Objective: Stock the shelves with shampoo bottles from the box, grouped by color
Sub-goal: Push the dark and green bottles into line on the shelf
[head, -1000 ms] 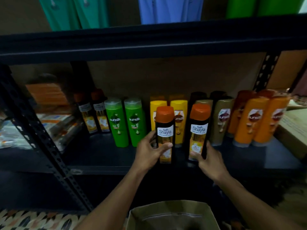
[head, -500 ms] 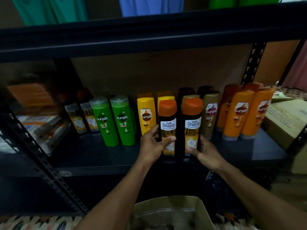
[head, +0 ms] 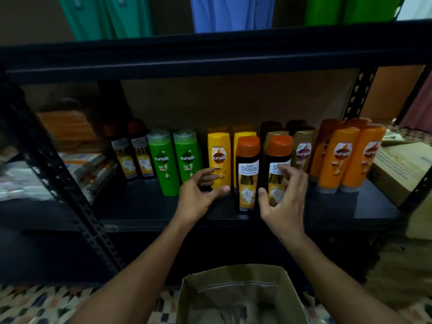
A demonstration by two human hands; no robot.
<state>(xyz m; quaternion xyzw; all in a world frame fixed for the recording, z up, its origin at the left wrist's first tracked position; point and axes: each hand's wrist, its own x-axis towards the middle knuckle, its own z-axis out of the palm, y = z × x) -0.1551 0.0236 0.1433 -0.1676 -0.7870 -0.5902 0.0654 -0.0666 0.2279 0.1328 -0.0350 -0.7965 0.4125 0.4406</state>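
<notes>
Two black Shayla bottles with orange caps stand side by side at the front of the dark shelf [head: 140, 206]. My left hand [head: 201, 195] hovers just left of the left bottle [head: 247, 174], fingers loosely curled and holding nothing. On the right bottle [head: 277, 150], my right hand [head: 285, 195] has its thumb on the left side and its fingers across the label. Behind stand two more black Shayla bottles [head: 131, 155], green Sunsilk bottles [head: 163, 160], yellow ones [head: 218, 155], gold ones [head: 304, 148] and orange ones [head: 339, 157]. The open cardboard box [head: 233, 274] sits below my arms.
Teal, blue and green bottles line the upper shelf [head: 210, 52]. A slotted black upright [head: 58, 174] slants at the left, with packets [head: 88, 169] beyond it. A closed carton [head: 402, 167] sits at the shelf's right end. Patterned floor shows at bottom left.
My left hand has let go of the left black bottle and drawn away to the left. My right hand has slid up across the front of the right bottle.
</notes>
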